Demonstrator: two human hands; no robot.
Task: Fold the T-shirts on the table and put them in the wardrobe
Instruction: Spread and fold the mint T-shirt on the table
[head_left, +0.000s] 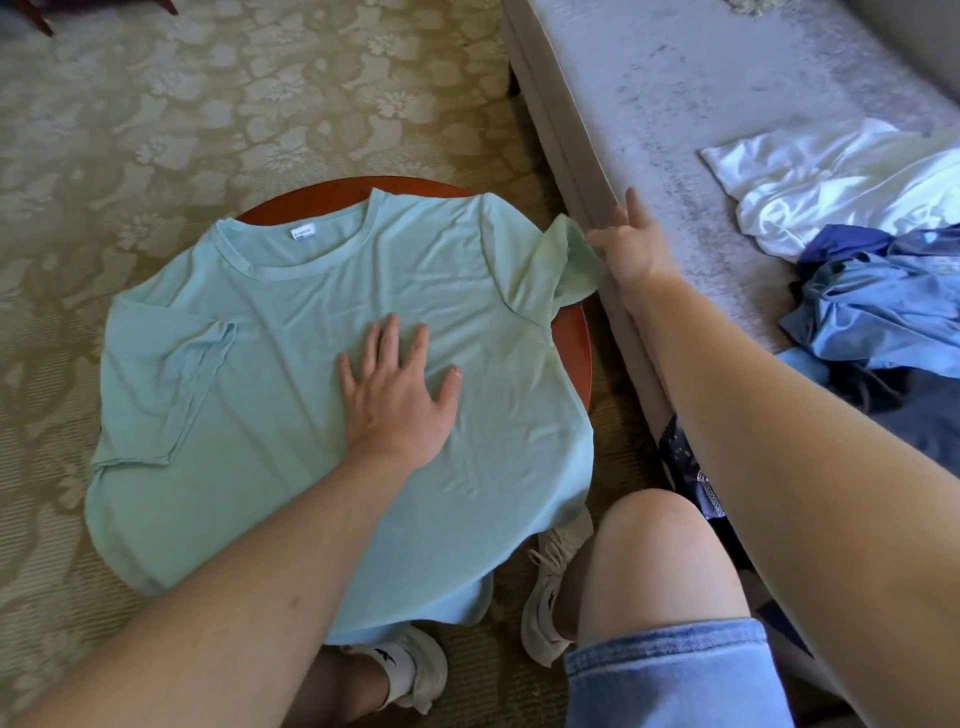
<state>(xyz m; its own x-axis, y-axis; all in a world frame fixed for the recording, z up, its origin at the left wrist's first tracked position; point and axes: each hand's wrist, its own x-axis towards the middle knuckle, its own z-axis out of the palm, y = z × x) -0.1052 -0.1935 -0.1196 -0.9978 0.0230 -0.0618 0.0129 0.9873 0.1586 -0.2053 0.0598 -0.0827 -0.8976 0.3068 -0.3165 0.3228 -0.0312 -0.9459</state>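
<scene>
Item: our left hand, fingers spread flat, presses mint T-shirt; our right hand pinches its two-o'clock sleeve.

thin matt cloth T-shirt, glossy wooden table

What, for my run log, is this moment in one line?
mint T-shirt: spread over round wooden table | left hand: flat on its chest | right hand: pinching sleeve beside sofa | sofa: crumpled clothes waiting
</scene>
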